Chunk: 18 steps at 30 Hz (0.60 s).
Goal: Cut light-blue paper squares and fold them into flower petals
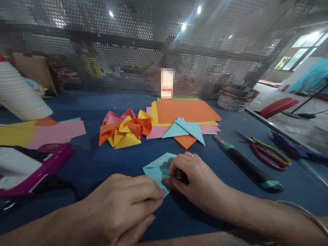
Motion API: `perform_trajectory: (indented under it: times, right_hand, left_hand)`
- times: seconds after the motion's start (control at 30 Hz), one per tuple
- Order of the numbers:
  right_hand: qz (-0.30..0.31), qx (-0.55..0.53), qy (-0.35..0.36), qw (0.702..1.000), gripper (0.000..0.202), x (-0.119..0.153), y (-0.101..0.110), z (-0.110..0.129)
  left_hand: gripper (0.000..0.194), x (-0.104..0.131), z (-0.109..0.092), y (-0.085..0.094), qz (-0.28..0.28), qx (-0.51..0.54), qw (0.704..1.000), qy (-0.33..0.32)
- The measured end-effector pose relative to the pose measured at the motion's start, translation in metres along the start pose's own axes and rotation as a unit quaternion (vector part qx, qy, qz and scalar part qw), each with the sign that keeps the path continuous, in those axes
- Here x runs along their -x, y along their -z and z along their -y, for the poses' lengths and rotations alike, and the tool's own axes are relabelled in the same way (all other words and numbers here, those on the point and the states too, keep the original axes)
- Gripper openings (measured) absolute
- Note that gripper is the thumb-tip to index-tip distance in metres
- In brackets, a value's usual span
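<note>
A light-blue sheet of folded origami paper (pixel 157 171) lies on the dark blue tabletop in front of me. My left hand (pixel 128 201) rests over its lower left edge, fingers together and pressing the lower corner. My right hand (pixel 191 177), with a ring on one finger, pinches the sheet's right side between thumb and fingers; that side is partly hidden under it. Just beyond lies a folded light-blue paper piece (pixel 186 129) on an orange one (pixel 186 140). To its left sit crumpled-looking folded pieces (pixel 128 129) in pink, orange and yellow.
Behind them is a stack of coloured paper (pixel 187 111). At right lie a utility knife (pixel 246 162), red-and-yellow-handled pliers (pixel 269 153) and a woven basket (pixel 234 99). At left are a purple device (pixel 48 164), loose paper (pixel 58 133) and stacked white cups (pixel 22 90). A perforated metal screen (pixel 123 44) stands behind.
</note>
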State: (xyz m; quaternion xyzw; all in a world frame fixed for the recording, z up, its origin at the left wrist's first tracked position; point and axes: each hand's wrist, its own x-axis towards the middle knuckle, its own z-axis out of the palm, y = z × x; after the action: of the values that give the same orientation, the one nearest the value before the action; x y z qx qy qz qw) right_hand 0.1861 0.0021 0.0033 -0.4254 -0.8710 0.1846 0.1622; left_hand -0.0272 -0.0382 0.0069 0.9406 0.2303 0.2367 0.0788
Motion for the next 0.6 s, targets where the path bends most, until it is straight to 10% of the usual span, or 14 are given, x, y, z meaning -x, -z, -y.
perform_trajectory:
  times: [0.6]
  right_hand:
    - [-0.003,-0.004,-0.017,1.000,0.032,0.0001,0.0044,-0.0044]
  left_hand:
    - [0.027,-0.0005,0.0000,-0.0004,-0.019,0.008,1.000,-0.009]
